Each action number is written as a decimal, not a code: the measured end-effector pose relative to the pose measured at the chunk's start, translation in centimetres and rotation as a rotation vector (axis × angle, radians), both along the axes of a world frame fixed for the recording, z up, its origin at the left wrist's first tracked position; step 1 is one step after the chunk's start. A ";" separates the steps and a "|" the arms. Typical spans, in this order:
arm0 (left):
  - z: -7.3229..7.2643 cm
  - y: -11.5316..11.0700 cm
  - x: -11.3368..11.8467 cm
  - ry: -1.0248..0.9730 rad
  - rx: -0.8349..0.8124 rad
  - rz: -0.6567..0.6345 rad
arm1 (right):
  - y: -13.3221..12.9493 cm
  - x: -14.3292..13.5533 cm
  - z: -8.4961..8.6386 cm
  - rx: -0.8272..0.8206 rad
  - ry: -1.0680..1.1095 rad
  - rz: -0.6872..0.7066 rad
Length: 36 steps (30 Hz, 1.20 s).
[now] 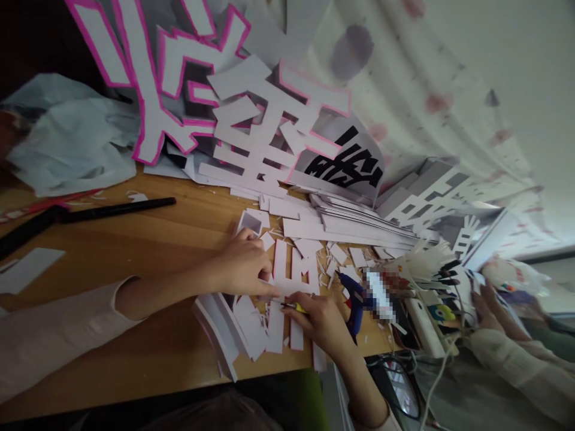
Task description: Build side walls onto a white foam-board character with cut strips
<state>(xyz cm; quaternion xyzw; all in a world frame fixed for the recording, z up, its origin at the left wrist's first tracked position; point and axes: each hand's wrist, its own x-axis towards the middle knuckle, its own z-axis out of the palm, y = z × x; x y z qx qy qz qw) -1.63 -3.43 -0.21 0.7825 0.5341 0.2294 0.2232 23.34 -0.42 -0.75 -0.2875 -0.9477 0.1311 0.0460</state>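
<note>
My right hand (321, 320) is closed around a slim craft knife (300, 308), yellow with a thin dark tip that points left. Most of the knife is hidden by the fingers. My left hand (245, 266) has its fingers curled and its thumb and fingertips pressed on a small white board strip (279, 297), close to the knife tip. Under and around both hands lies a white cut-out character (294, 269) with pinkish-red edges. Below my left hand, bent white board strips (224, 335) and loose white pieces (251, 329) lie near the table's front edge.
A blue glue gun (354, 305) lies right of my right hand. Large pink-edged white characters (265, 131) stand at the back, by stacked white boards (350, 218). Black markers (121, 209) and a plastic bag (72, 137) are left. Another person's hands (487, 308) are far right.
</note>
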 end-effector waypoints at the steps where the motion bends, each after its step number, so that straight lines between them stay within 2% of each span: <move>1: 0.0 0.0 0.0 -0.003 -0.001 0.004 | 0.0 0.0 0.0 0.005 -0.002 0.001; 8: -0.1 0.1 0.0 0.005 0.011 0.004 | 0.3 -0.2 0.2 0.073 -0.019 0.035; 19: -0.2 0.1 0.1 0.045 -0.006 0.006 | 1.2 -0.9 1.8 0.354 -0.135 0.185; 24: -0.5 0.3 -0.1 0.047 0.002 -0.002 | 1.3 -1.5 2.2 0.357 -0.192 0.223; 36: -0.4 0.3 0.0 0.074 0.001 0.011 | 1.0 -1.3 1.6 0.387 -0.270 0.210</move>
